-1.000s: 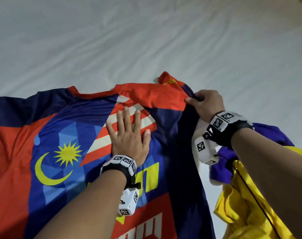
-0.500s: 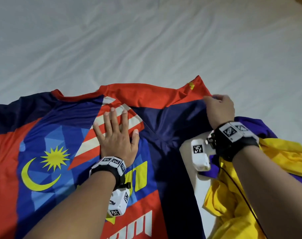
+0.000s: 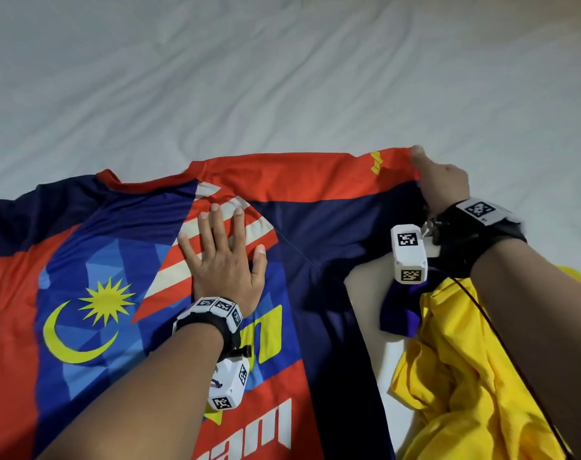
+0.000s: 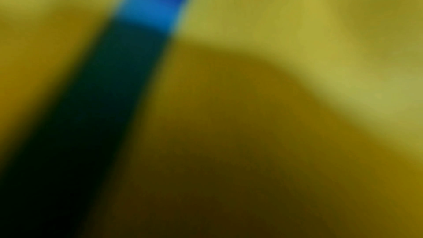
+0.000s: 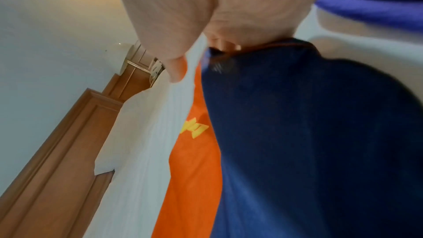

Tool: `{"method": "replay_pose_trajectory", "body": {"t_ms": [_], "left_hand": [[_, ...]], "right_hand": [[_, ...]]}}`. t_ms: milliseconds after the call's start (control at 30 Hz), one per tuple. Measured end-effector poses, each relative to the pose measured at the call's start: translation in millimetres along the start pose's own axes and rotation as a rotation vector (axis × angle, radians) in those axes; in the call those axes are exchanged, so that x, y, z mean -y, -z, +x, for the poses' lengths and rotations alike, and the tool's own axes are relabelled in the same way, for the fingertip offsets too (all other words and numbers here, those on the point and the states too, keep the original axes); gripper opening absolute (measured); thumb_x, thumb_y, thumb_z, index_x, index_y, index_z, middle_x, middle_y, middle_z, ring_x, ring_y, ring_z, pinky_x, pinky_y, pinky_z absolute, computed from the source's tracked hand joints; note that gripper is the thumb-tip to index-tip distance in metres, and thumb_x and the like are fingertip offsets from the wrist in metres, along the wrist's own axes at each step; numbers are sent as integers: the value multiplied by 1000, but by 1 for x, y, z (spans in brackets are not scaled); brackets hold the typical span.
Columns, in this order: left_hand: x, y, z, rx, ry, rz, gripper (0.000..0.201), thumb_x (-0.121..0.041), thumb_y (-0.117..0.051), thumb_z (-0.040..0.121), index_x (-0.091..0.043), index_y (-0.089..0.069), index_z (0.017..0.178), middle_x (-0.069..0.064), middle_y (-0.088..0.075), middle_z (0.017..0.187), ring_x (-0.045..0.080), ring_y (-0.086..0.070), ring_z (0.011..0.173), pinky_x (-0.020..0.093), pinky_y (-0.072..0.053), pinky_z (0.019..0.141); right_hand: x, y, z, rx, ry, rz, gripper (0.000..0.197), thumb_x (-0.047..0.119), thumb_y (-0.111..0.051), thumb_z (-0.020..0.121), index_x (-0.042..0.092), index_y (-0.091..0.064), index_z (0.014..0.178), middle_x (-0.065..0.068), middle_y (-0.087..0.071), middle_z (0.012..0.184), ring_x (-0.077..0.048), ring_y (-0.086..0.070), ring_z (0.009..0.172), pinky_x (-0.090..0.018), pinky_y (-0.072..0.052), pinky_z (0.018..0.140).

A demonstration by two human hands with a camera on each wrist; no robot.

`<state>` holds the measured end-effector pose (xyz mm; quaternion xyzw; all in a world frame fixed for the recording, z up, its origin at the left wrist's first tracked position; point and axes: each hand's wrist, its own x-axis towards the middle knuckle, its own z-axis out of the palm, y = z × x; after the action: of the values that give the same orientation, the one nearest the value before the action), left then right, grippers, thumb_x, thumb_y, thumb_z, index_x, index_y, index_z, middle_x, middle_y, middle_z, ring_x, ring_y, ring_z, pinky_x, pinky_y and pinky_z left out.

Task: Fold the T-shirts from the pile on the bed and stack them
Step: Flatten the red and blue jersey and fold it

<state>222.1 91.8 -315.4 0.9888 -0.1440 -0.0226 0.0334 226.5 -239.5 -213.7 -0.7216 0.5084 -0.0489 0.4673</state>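
— Where is the jersey point(image 3: 123, 247)?
— It lies spread on the white bed point(image 3: 282, 78), in the lower left of the frame.
— And the hands?
— The left hand point(image 3: 224, 260) presses flat on it. The right hand point(image 3: 443, 184) pinches its sleeve point(image 3: 365, 180) at the right, above the yellow shirt point(image 3: 475, 376).

White-sheeted bed point(image 3: 282, 78) under spread jersey point(image 3: 116, 247) and crumpled yellow-purple shirts point(image 3: 455, 360).
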Motion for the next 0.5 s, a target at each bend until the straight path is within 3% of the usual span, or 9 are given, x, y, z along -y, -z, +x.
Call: {"method": "replay_pose_trajectory", "body": {"t_ms": [33, 100, 167, 233, 367, 500], "left_hand": [[0, 0, 0, 0, -1, -1, 73, -54, -23, 100, -21, -11, 164, 15, -2, 171, 35, -1, 158, 69, -2, 120], [0, -1, 0, -2, -4, -6, 72, -53, -23, 101, -20, -12, 164, 15, -3, 171, 36, -1, 158, 68, -2, 120], [0, 0, 0, -1, -4, -4, 72, -53, -23, 101, -20, -12, 164, 16, -3, 171, 36, -1, 158, 68, -3, 120], [0, 1, -1, 2, -6, -2, 72, -53, -24, 101, -20, -12, 164, 16, -3, 171, 36, -1, 158, 69, -3, 120], [0, 1, -1, 1, -7, -1, 72, -53, -23, 101, -20, -11, 164, 16, -4, 171, 36, -2, 157, 69, -3, 119], [0, 2, -1, 2, -5, -5, 72, -53, -22, 101, -20, -11, 164, 16, -3, 171, 36, -2, 157, 69, -3, 119]], "right_hand": [[-2, 4, -3, 37, -50, -8, 73, 72, -64, 79, 0, -69, 93, -16, -60, 77, -33, -60, 77, -24, -47, 64], [-8, 10, -9, 100, -71, -61, 77, 78, -68, 65, 5, -72, 90, -13, -68, 84, -32, -64, 78, -37, -53, 75], [-20, 11, -18, 118, -18, -180, 60, 65, -77, 69, 5, -70, 78, -14, -68, 77, -32, -66, 74, -42, -53, 72], [-29, 8, -28, 155, 30, -241, 45, 52, -79, 77, 9, -70, 71, -8, -69, 71, -30, -69, 75, -39, -51, 69], [-30, -2, -41, 70, 204, -83, 31, 44, -72, 82, 15, -64, 76, 0, -68, 74, -21, -65, 75, -40, -52, 76], [-33, -7, -53, 8, 324, 61, 21, 24, -69, 75, 16, -50, 75, 4, -54, 68, -16, -49, 65, -37, -44, 68]]}}
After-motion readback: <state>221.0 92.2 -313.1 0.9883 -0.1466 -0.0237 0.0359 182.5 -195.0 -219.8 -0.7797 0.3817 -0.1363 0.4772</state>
